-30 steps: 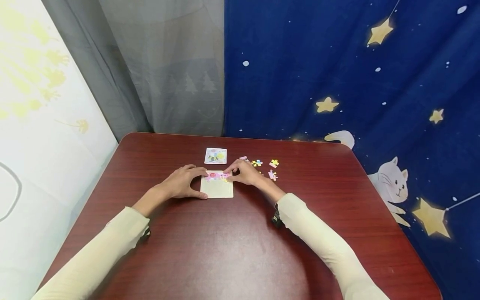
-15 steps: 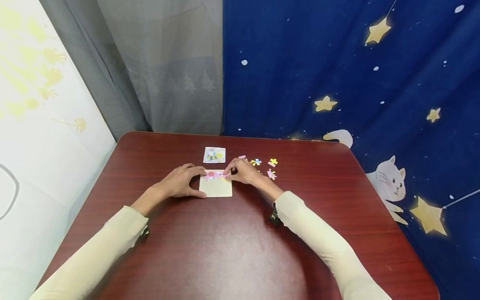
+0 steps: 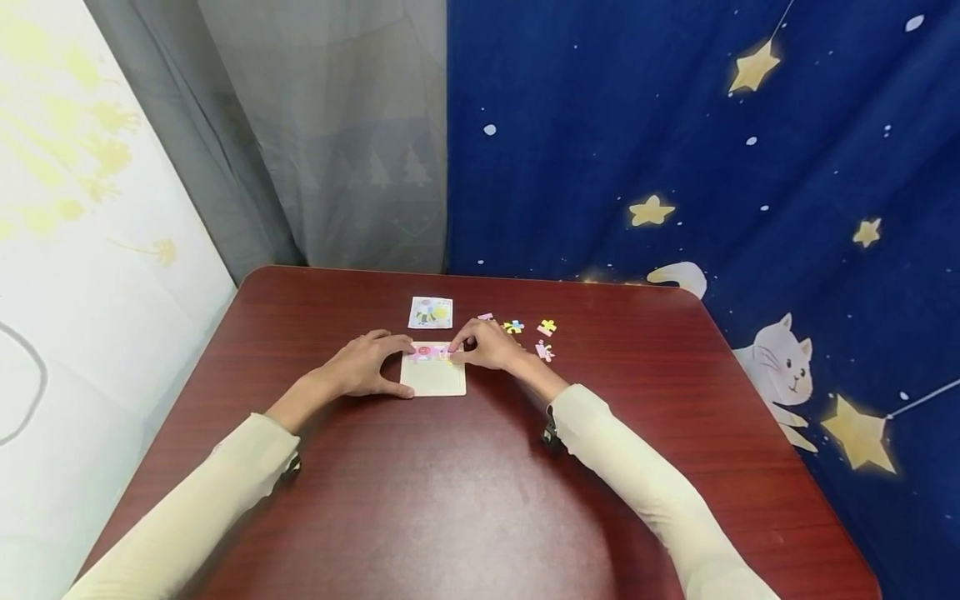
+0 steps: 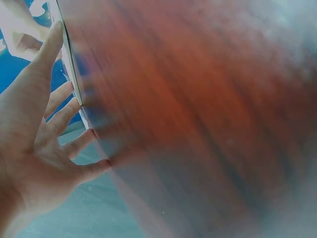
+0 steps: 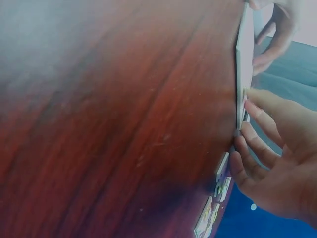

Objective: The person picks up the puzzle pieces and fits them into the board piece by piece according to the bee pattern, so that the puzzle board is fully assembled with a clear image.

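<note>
A cream puzzle board [image 3: 433, 382] lies on the table, with pink puzzle pieces [image 3: 424, 352] along its far edge. My left hand [image 3: 362, 365] rests at the board's left side, fingertips near the far corner and thumb by the near corner. In the left wrist view its fingers [image 4: 63, 116] are spread and fairly straight. At the board's far right corner, my right hand [image 3: 491, 344] pinches a puzzle piece [image 3: 452, 354] between thumb and forefinger, mostly covered by the fingertips. The right wrist view shows thumb and forefinger meeting at the edge of the board [image 5: 242, 64].
Several loose puzzle pieces [image 3: 547, 327] lie right of the board, some partly behind the right hand. A small picture card [image 3: 431, 313] with a bee lies beyond the board. The reddish-brown table [image 3: 420, 492] ends at a grey curtain [image 3: 360, 167] and a blue curtain [image 3: 570, 167].
Both hands stay in place at the board. The right fingertips shift only slightly over the piece at the far right corner; the head view sways a little.
</note>
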A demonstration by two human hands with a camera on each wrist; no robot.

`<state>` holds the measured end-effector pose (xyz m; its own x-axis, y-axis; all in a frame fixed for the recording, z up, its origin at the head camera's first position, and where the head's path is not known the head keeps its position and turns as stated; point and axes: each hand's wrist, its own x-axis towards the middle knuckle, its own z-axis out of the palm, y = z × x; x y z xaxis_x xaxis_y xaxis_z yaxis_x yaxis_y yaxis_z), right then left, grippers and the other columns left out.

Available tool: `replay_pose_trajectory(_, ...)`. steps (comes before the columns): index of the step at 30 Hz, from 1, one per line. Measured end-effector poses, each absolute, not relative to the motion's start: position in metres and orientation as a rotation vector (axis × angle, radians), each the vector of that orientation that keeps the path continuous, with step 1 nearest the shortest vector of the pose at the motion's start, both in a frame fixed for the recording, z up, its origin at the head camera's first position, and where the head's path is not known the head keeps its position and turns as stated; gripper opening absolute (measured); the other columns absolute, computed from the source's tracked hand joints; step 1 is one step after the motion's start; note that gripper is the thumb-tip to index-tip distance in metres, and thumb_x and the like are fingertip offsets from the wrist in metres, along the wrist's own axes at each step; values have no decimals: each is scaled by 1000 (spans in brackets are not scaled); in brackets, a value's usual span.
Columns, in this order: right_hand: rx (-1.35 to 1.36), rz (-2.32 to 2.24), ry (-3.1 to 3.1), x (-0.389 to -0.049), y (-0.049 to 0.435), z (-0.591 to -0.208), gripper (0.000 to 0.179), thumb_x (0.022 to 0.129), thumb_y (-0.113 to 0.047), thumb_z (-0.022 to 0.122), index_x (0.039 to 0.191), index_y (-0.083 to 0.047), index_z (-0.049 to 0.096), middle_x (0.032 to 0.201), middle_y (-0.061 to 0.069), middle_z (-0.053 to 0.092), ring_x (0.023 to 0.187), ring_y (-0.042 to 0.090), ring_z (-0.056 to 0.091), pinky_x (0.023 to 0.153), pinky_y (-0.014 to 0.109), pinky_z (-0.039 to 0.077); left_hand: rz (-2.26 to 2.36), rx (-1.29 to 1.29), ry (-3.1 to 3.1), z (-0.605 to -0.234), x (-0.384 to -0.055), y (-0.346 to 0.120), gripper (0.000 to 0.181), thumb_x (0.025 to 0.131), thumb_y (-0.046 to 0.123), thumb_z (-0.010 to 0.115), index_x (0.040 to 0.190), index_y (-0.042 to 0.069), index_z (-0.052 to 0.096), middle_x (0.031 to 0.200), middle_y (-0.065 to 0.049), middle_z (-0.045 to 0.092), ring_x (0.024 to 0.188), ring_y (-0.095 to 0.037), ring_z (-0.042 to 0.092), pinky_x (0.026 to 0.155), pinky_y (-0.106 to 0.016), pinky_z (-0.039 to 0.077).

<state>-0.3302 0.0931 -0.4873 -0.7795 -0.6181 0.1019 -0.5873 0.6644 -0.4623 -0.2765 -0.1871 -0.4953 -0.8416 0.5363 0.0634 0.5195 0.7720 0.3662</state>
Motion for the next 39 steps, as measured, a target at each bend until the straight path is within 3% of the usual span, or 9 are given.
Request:
replay_pose_trajectory(8, -918, -723, 2835, -327, 91, -487, 16, 86, -30, 88, 97, -20, 83, 106, -1, 71, 97, 17, 62, 84, 32, 50, 573, 857, 2911, -497, -277, -187, 82, 74, 66, 85, 140, 20, 64, 150, -3, 56, 142, -40, 43, 110, -65, 37)
replay_pose_trajectory(20, -995, -744, 2829, -327, 95, -489, 16, 89, -30, 84, 102, -20, 81, 110, -1, 70, 102, 17, 62, 89, 33, 50, 594, 875, 2916, -496, -277, -188, 82, 74, 64, 86, 139, 19, 65, 149, -4, 57, 141, -41, 44, 109, -66, 38)
replay_pose_trajectory(27, -1077, -826, 2820, -332, 102, -488, 18, 92, -26, 82, 107, -16, 81, 103, 2, 73, 97, 22, 63, 85, 32, 51, 597, 855, 2910, -495, -274, -188, 82, 75, 63, 86, 140, 19, 64, 150, -5, 56, 143, -41, 42, 110, -66, 36)
replay_pose_trajectory(39, -859, -851, 2879, -350, 126, -482, 25, 94, -26, 80, 117, -16, 78, 112, 4, 70, 103, 19, 66, 91, 36, 53, 621, 864, 2908, -495, -274, -188, 82, 74, 63, 87, 139, 18, 64, 150, -5, 56, 142, -41, 43, 110, -66, 37)
